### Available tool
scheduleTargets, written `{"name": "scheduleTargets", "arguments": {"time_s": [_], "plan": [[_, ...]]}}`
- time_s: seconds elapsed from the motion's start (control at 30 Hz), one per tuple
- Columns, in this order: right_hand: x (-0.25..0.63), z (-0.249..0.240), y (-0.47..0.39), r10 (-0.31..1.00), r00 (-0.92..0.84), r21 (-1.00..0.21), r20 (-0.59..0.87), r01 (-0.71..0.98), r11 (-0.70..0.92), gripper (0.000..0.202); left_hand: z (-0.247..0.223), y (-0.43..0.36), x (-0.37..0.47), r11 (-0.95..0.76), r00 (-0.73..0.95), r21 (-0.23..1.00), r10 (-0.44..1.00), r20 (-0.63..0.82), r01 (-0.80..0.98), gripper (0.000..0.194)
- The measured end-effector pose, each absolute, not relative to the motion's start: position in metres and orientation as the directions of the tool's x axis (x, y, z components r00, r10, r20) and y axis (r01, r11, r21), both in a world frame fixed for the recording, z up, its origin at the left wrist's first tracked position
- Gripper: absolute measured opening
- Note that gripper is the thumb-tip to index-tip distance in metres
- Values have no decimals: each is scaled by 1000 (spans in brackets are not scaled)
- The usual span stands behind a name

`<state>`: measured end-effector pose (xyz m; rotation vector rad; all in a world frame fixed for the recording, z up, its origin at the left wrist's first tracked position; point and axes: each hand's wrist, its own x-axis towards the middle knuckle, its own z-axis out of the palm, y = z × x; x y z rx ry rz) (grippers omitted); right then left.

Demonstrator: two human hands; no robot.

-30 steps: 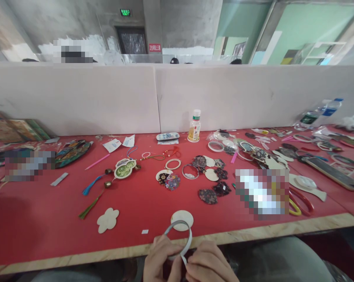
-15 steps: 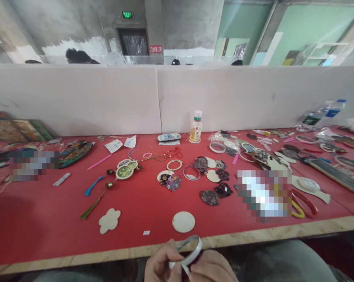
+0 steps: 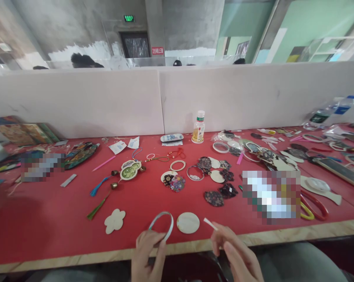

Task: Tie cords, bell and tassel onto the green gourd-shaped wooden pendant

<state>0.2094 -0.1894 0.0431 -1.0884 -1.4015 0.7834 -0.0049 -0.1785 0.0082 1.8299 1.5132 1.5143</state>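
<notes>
At the table's front edge my left hand (image 3: 149, 250) pinches a thin, pale hoop (image 3: 171, 225) by its lower rim. The hoop stands tilted above the red tabletop. My right hand (image 3: 235, 248), apart from it on the right, grips a small white strip (image 3: 209, 223) between thumb and fingers. Between the hands lies a pale oval disc (image 3: 188, 223), touched by neither. A pale flower-shaped piece (image 3: 115, 221) is to the left of my left hand.
Fabric-covered pieces (image 3: 214, 198) and a wooden ring (image 3: 177, 165) lie mid-table. A green tasselled charm (image 3: 130, 171) is to the left. Farther back stands a drink bottle (image 3: 198, 129) before a white partition (image 3: 106, 102). Scissor handles (image 3: 319, 207) lie at the right.
My hands, together on the hoop before, are now apart. The left has carried the hoop left and up; the right has moved right with the white strip.
</notes>
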Motion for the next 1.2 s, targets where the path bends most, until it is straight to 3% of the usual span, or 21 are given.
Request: {"name": "scheduleTargets", "arguments": {"time_s": [0.13,0.47,0.57,0.7,0.97,1.1,1.2], "plan": [[223,31,-178,978,78,-975,195,125,185,22,11,-173,4,-532,42,557,746,665,638,14],[228,14,-177,993,66,-996,-93,-17,-92,35,-1,-166,-3,-484,173,378,765,620,789,23],[223,16,-175,967,-19,-966,-254,-42,-254,47,-5,-158,-11,-425,177,339,803,569,839,22],[221,18,-170,926,-222,-948,-304,-28,-318,57,-16,-140,-31,-371,167,283,818,550,884,22],[220,14,-157,898,-291,-935,-329,234,-267,53,-36,-130,-49,-275,79,310,850,521,910,50],[219,16,-154,899,-282,-936,-335,213,-281,52,-30,-147,-27,-289,3,369,791,612,883,45],[217,18,-153,875,-322,-932,-362,145,-333,57,-26,-157,-3,-408,127,370,797,591,835,40]]}}
